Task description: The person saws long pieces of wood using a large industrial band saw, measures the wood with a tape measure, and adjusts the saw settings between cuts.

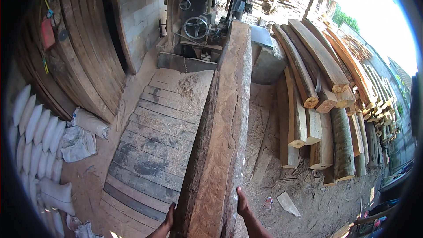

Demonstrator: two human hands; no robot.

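A long, heavy timber beam point(224, 105) stretches away from me through the middle of the view, its far end by a large dark machine. Its upper face is sawn, with curved saw marks, and rough bark runs along its sides. My left hand point(168, 218) presses against the beam's left side near the close end. On the opposite side, my right hand point(243, 204) grips the right edge, thumb upward. Both hands hold the beam between them; most of the fingers are hidden. What supports the far end is hard to make out.
The machine has a spoked handwheel point(195, 27); a person point(239, 2) stands behind it. Sawdust covers a slatted wooden platform point(152, 136). Stacked logs and beams point(317, 61) fill the right. White sacks point(44, 128) pile up at left, below leaning planks point(83, 39).
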